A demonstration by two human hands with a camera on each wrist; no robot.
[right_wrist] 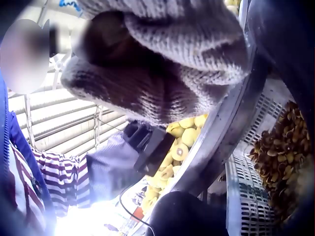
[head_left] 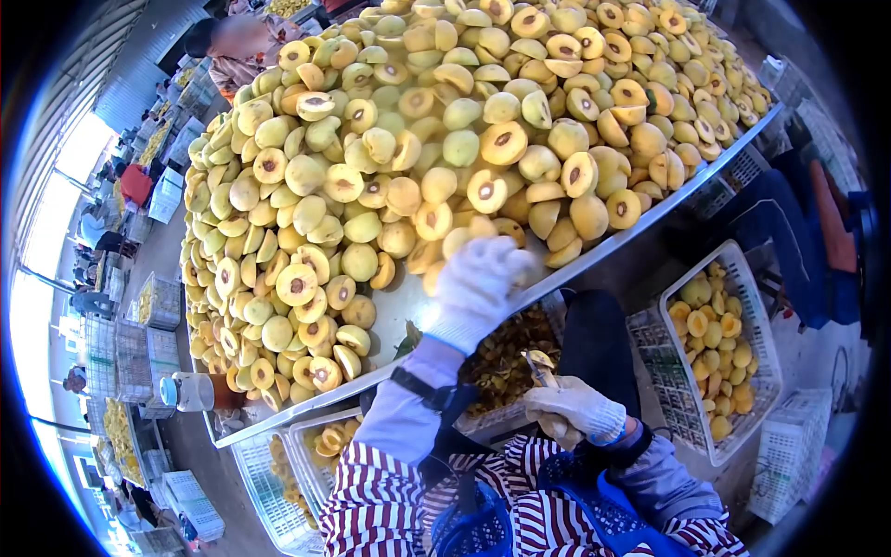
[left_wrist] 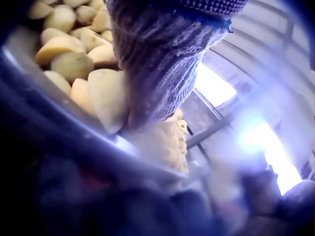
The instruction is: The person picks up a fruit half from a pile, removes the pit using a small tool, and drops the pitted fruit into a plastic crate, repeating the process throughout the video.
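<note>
My left hand (head_left: 478,288), in a white knit glove, is over the front edge of the metal table, right at the heap of halved yellow peaches (head_left: 487,190). Its fingers are blurred, and I cannot tell whether they hold a peach half. In the left wrist view the glove (left_wrist: 157,69) covers part of the heap, with a pale peach half (left_wrist: 106,98) beside it. Lower down, my gloved right hand (head_left: 580,408) grips a small tool (head_left: 540,373) with a narrow metal end pointing up. The right wrist view shows curled glove fingers (right_wrist: 182,54); the tool is mostly hidden there.
Below the table edge stands a crate of brown pits (right_wrist: 285,157). A white crate (head_left: 766,371) of peach halves is on the right, another crate (head_left: 255,473) at lower left. A capped bottle (head_left: 195,393) lies on the table's left corner. Other people and crates fill the hall.
</note>
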